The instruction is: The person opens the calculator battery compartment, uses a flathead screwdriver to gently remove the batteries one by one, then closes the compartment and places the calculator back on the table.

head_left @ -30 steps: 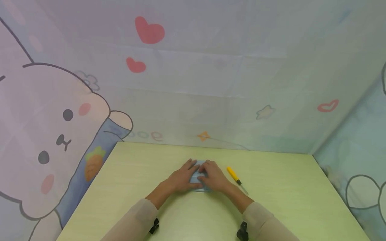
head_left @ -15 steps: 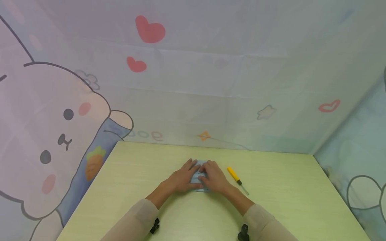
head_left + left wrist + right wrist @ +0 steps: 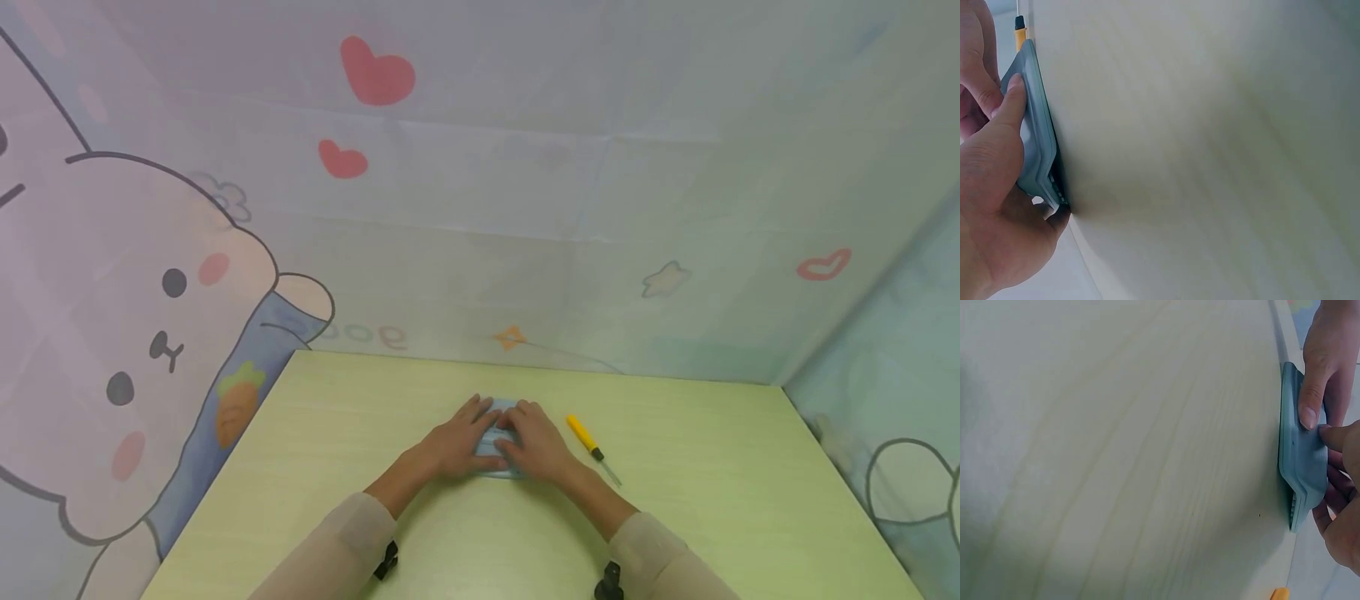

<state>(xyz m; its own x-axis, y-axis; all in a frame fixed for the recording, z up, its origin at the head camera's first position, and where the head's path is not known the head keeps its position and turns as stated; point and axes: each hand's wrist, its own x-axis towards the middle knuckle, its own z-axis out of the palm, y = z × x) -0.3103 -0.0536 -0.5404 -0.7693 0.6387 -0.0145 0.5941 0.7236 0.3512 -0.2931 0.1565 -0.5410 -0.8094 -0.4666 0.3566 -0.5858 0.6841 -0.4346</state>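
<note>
directly between both hands, and touching both: a flat blue-grey device (image 3: 489,446), resting on the pale green table (image 3: 420,533), straight ahead. lies to the right of the left hand (image 3: 452,446) and to the left of the right hand (image 3: 542,442); sits nearer to neither. seems, as a judgement, to run lengthwise from the near side toward the far side, but shows too little of its side edges beneath the fingers to settle this.

spreads the left hand wide over the left part, palm down; lays the left thumb along the near portion of the top face. bends the right fingers more narrowly over the right part, with the right thumb tip on the same face, close to the left thumb. cannot tell, with some fingertips hidden, about anything pinched on the right.

probably turns, then, on the bare patch of top face between the two hands, within equal range of each.

to the right of all this: a yellow-handled screwdriver (image 3: 588,442), apart from the device and near the right wrist. lies aslant, handle toward the far edge, tip toward the near right.
</note>
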